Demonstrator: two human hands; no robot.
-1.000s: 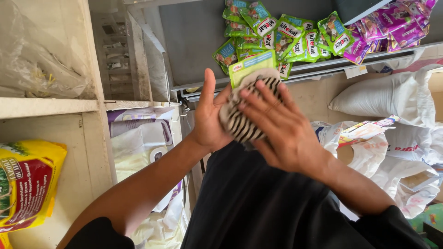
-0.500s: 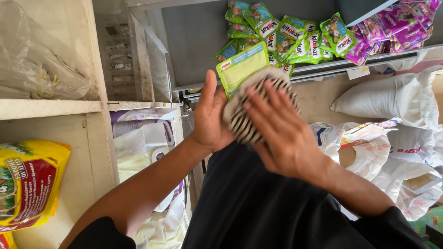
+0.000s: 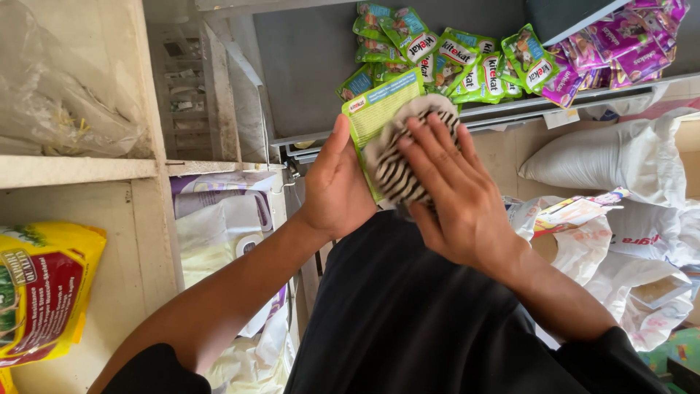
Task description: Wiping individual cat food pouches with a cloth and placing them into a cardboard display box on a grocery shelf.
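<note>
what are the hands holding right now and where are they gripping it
The left hand holds a green pouch by its left edge. The right hand presses a black-and-white striped cloth flat against the pouch's face, fingers spread over it.

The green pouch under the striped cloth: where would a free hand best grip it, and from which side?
Probably the top edge of the green pouch, from above. That strip stands clear above the striped cloth. The left hand backs its left side with the palm, and the right hand presses the cloth over its face with fingers spread, so the lower part is covered. It is flat and roughly upright, suiting a pinch.
</note>
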